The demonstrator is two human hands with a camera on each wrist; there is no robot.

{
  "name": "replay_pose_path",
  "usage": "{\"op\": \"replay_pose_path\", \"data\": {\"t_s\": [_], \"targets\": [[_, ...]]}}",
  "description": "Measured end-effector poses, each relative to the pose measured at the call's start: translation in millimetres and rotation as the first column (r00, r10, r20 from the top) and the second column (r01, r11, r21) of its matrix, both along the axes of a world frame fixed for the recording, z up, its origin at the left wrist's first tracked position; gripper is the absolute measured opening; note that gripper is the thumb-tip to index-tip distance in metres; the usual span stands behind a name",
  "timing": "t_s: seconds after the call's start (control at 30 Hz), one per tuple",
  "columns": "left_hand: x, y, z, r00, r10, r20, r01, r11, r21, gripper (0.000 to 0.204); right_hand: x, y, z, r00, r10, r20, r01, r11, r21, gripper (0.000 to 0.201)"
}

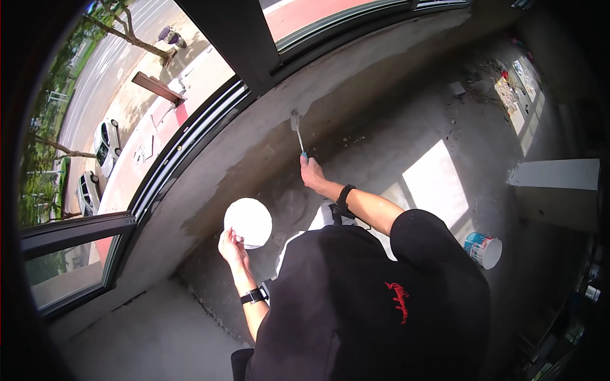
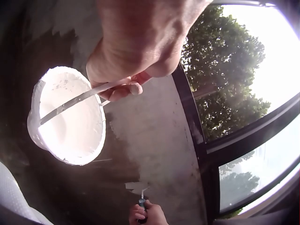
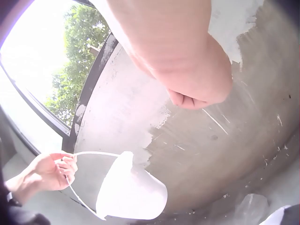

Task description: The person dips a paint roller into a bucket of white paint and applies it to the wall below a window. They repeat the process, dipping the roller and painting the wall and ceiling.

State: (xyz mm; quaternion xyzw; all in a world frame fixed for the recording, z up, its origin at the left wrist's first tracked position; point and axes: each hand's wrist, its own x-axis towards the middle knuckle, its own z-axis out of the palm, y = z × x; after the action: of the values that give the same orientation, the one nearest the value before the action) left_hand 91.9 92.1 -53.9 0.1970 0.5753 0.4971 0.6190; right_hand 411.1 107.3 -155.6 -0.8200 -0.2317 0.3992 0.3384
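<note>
My left hand (image 1: pixel 234 249) grips the thin handle (image 2: pixel 77 99) of a white bucket (image 3: pixel 133 192), its fingers curled round it; the bucket hangs tilted, with white material inside. With my right hand (image 1: pixel 311 173) I hold the blue-green grip of a brush-like tool (image 1: pixel 297 127), and its head touches the wall (image 1: pixel 337 79) below the window. A pale coat with a ragged lower edge covers the upper part of this wall, darker surface below it. In the right wrist view the right hand (image 3: pixel 192 75) is seen from behind and the tool is hidden.
A dark window frame (image 1: pixel 238 38) runs along the wall top, with an open sash (image 1: pixel 76 235) at the left. On the floor to the right stands a paint-stained bucket (image 1: pixel 483 250). A white-topped ledge (image 1: pixel 554 174) is at the far right, and debris (image 1: pixel 489 79) lies at the back.
</note>
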Motion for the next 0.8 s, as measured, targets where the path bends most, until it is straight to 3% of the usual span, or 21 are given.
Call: {"op": "replay_pose_path", "data": {"t_s": [0.07, 0.23, 0.3, 0.37, 0.43, 0.47, 0.57, 0.77, 0.8], "targets": [[0.7, -0.7, 1.1, 1.000, -0.008, 0.014, 0.008, 1.000, -0.001, 0.009, -12.8, -3.2, -2.8, 0.999, 0.048, 0.006, -0.048, 0.999, -0.023, 0.056], [0.8, -1.6, 1.4, 1.000, -0.016, 0.016, 0.016, 1.000, 0.005, 0.009, -5.7, -20.1, 56.7, 0.986, 0.057, -0.156, -0.063, 0.997, -0.037, 0.058], [1.9, 0.7, 0.3, 1.000, -0.015, 0.013, 0.015, 1.000, -0.002, 0.009, 12.1, -20.0, 8.3, 0.990, 0.135, 0.041, -0.135, 0.991, -0.015, 0.052], [1.7, 2.0, -2.0, 0.999, -0.023, 0.024, 0.023, 1.000, 0.000, 0.009, 27.9, -23.7, 1.5, 0.991, 0.105, 0.078, -0.108, 0.994, 0.035, 0.051], [5.3, 2.5, 0.7, 1.000, -0.015, 0.015, 0.016, 1.000, -0.006, 0.010, 41.9, -25.6, -9.6, 0.933, 0.063, 0.354, -0.109, 0.988, 0.109, 0.051], [5.8, 3.4, 0.5, 1.000, -0.021, 0.016, 0.021, 1.000, -0.007, 0.010, 52.3, -22.0, -16.9, 0.986, 0.010, 0.165, -0.030, 0.993, 0.118, 0.052], [6.0, 6.2, -2.9, 0.999, -0.019, 0.035, 0.019, 1.000, 0.008, 0.010, 81.0, -9.7, -32.3, 0.973, -0.071, 0.221, 0.044, 0.991, 0.126, 0.054], [7.6, 8.9, -1.4, 0.998, -0.054, 0.045, 0.053, 0.998, 0.019, 0.009, 74.8, 9.9, 24.2, 0.969, -0.244, -0.029, 0.245, 0.969, 0.032, 0.060], [8.3, 9.4, -0.4, 0.998, -0.054, 0.037, 0.053, 0.999, 0.012, 0.008, 71.7, 14.7, 0.3, 0.980, -0.198, 0.021, 0.197, 0.980, 0.034, 0.059]]}}
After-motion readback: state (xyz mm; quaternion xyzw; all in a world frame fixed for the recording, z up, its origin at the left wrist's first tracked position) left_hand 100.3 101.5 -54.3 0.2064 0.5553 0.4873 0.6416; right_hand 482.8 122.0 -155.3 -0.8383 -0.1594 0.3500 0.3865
